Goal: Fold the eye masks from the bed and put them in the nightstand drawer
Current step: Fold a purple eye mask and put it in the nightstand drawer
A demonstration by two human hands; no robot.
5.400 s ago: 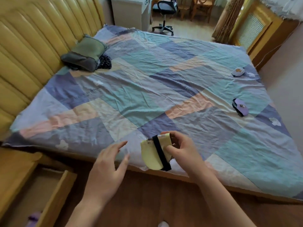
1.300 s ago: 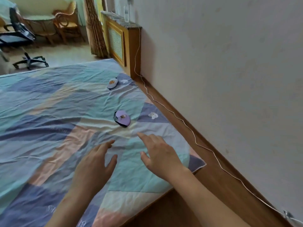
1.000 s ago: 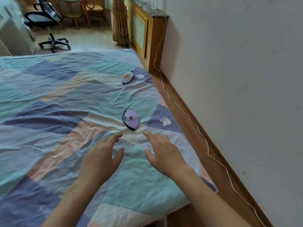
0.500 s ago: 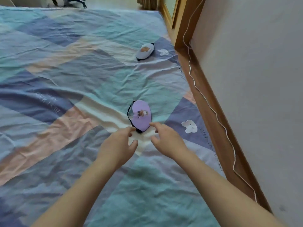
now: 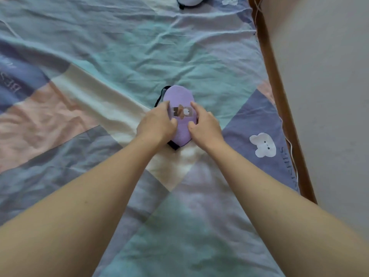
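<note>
A purple eye mask [image 5: 179, 96] with a small brown and white picture and a black strap lies flat on the patchwork bed cover [image 5: 99, 56]. My left hand [image 5: 156, 124] rests on its left edge with fingers and thumb pinching the fabric. My right hand [image 5: 204, 126] does the same on its right edge. A white eye mask [image 5: 188, 0] lies further away, cut off by the top of the view. The nightstand drawer is out of sight.
The bed's wooden side rail [image 5: 279, 96] runs along the right, with a thin white cable [image 5: 289, 144] on it. A plain wall [image 5: 329, 96] stands close beyond it. A white bear print [image 5: 262, 145] marks the cover near my right hand.
I have left the nightstand side and come to the bed's far edge. Both hands moved forward from the bare cover onto the purple eye mask and took hold of its sides.
</note>
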